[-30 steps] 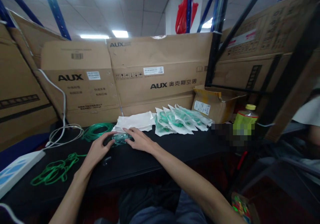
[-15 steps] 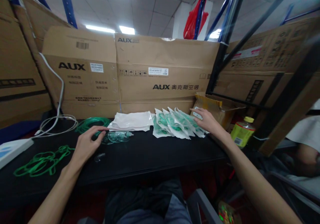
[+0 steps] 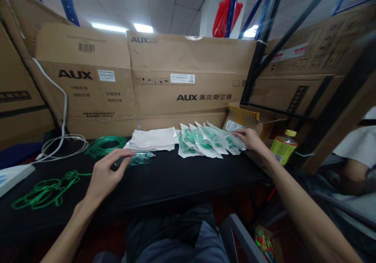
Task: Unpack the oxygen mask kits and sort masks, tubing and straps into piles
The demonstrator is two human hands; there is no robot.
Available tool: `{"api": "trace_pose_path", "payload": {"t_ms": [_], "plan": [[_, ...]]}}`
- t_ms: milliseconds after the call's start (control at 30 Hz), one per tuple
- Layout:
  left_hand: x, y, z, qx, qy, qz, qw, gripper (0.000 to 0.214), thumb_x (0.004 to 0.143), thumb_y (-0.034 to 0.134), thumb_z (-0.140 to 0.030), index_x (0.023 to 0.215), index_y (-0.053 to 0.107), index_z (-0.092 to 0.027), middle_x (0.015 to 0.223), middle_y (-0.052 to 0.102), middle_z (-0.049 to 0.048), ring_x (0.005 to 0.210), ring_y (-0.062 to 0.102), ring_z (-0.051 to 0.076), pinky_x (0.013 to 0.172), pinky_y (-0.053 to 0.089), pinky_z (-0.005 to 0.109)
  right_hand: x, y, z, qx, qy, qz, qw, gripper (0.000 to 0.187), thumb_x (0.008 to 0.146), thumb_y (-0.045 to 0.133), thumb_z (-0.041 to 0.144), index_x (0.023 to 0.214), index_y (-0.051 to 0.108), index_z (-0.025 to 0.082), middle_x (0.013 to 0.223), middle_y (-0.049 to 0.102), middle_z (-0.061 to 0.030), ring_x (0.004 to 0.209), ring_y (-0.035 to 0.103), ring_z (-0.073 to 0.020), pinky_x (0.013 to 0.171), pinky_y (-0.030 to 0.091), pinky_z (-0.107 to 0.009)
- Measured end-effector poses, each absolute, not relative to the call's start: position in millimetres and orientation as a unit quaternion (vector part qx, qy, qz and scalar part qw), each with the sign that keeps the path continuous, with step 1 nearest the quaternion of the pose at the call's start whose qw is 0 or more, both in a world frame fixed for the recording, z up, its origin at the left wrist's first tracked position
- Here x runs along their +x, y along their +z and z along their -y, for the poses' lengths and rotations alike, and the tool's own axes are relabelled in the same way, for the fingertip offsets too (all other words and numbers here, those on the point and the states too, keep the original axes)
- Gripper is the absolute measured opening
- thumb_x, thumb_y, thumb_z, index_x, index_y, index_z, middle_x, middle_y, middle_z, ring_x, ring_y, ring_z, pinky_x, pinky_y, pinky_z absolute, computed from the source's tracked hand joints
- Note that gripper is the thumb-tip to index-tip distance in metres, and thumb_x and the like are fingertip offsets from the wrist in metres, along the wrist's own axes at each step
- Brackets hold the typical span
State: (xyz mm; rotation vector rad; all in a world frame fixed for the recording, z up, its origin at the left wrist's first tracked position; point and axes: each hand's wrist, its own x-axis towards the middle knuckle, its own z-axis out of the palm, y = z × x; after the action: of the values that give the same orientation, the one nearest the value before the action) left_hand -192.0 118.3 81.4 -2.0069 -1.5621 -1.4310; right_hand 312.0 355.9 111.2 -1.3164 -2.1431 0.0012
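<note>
My left hand point(image 3: 105, 173) reaches across the black table point(image 3: 182, 176), fingers apart, the fingertips at the edge of a clear plastic mask point(image 3: 138, 159) lying there. My right hand point(image 3: 250, 138) is stretched out far to the right, fingers flat on the rightmost of several sealed packets point(image 3: 205, 141) with green tubing inside, fanned in a row. Neither hand has anything lifted. A flat stack of white bags point(image 3: 154, 139) lies between the mask and the packets.
A green tubing coil point(image 3: 105, 145), loose green straps point(image 3: 41, 192) and a white cable point(image 3: 61, 145) lie at left. AUX cartons point(image 3: 188, 82) wall the back. At right are a small open box point(image 3: 246, 120), a yellow-capped bottle point(image 3: 283, 145), a black rack post point(image 3: 254, 71) and another seated person point(image 3: 352, 165).
My right hand left the mask and swung right onto the packets. My left hand stayed by the mask, its fingers now stretched to the mask's edge. The view turned slightly right.
</note>
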Motion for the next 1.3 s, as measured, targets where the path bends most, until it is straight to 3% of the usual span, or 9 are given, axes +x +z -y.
{"api": "trace_pose_path", "payload": {"t_ms": [267,367,467,633,733,867,1067,1200,1300], "plan": [[-126,71,-112,-0.746,-0.467,0.475,0.012,0.018,0.097,0.056,-0.029,0.097,0.073,-0.025,0.101,0.073,0.0039,0.097,0.068,0.023,0.091,0.053,0.035,313,103,-346,-0.494,0.045,0.822,0.278,0.036,0.088,0.061,0.044,0.105,0.081,0.02,0.107,0.08,-0.0086,0.101,0.074,-0.0303,0.089,0.055,-0.035],[-103,68,-112,-0.767,-0.458,0.448,-0.032,0.019,0.098,0.054,-0.025,0.1,0.073,-0.026,0.102,0.072,0.0052,0.098,0.068,0.022,0.09,0.054,0.034,318,109,-344,-0.494,0.053,0.827,0.262,0.041,0.094,0.048,0.039,0.112,0.08,0.022,0.108,0.08,-0.0057,0.1,0.075,-0.0265,0.089,0.056,-0.032],[-80,62,-114,-0.781,-0.447,0.429,-0.078,0.021,0.098,0.052,-0.024,0.1,0.073,-0.026,0.102,0.072,0.0066,0.095,0.068,0.021,0.086,0.054,0.033,319,116,-354,-0.525,0.021,0.809,0.265,0.046,0.096,0.041,0.036,0.113,0.079,0.017,0.107,0.08,-0.0094,0.103,0.074,-0.0295,0.089,0.055,-0.036],[-50,50,-118,-0.797,-0.417,0.412,-0.143,0.023,0.097,0.052,-0.019,0.101,0.073,-0.025,0.102,0.072,0.0063,0.075,0.065,0.016,0.064,0.05,0.025,303,117,-374,-0.553,-0.023,0.806,0.209,0.033,0.09,0.063,0.043,0.099,0.081,0.018,0.101,0.08,-0.0134,0.099,0.074,-0.0301,0.088,0.054,-0.035],[-42,46,-120,-0.795,-0.418,0.409,-0.161,0.024,0.097,0.051,-0.017,0.1,0.074,-0.025,0.102,0.072,0.0057,0.081,0.066,0.016,0.068,0.05,0.025,287,117,-380,-0.566,-0.051,0.803,0.177,0.027,0.09,0.068,0.039,0.098,0.078,0.015,0.105,0.077,-0.0136,0.104,0.071,-0.0273,0.093,0.053,-0.04],[-41,46,-121,-0.786,-0.423,0.415,-0.176,0.023,0.097,0.052,-0.018,0.1,0.074,-0.026,0.102,0.072,0.0056,0.08,0.066,0.016,0.068,0.049,0.026,271,131,-386,-0.593,-0.084,0.785,0.161,0.025,0.097,0.064,0.038,0.104,0.071,0.015,0.107,0.073,-0.0082,0.099,0.07,-0.0218,0.089,0.055,-0.043],[-37,46,-124,-0.742,-0.469,0.426,-0.219,0.022,0.096,0.055,-0.026,0.1,0.077,-0.029,0.1,0.075,0.007,0.081,0.068,0.019,0.069,0.052,0.029,257,187,-385,-0.611,-0.152,0.748,0.208,0.029,0.1,0.058,0.04,0.114,0.065,0.016,0.11,0.069,-0.0083,0.094,0.067,-0.0204,0.085,0.055,-0.04],[-21,56,-135,-0.651,-0.531,0.416,-0.347,0.021,0.092,0.063,-0.031,0.107,0.077,-0.028,0.101,0.077,0.0086,0.086,0.073,0.021,0.076,0.058,0.031,243,228,-367,-0.579,-0.197,0.753,0.243,0.024,0.102,0.051,0.032,0.112,0.065,0.016,0.105,0.07,-0.0112,0.092,0.066,-0.0224,0.081,0.053,-0.039],[-7,76,-153,-0.563,-0.567,0.373,-0.471,0.033,0.09,0.068,-0.038,0.118,0.072,-0.021,0.112,0.076,0.0135,0.097,0.074,0.024,0.086,0.059,0.035,223,247,-345,-0.536,-0.223,0.772,0.258,0.022,0.099,0.047,0.024,0.107,0.067,0.017,0.1,0.071,-0.016,0.091,0.067,-0.0283,0.075,0.049,-0.037]]}}
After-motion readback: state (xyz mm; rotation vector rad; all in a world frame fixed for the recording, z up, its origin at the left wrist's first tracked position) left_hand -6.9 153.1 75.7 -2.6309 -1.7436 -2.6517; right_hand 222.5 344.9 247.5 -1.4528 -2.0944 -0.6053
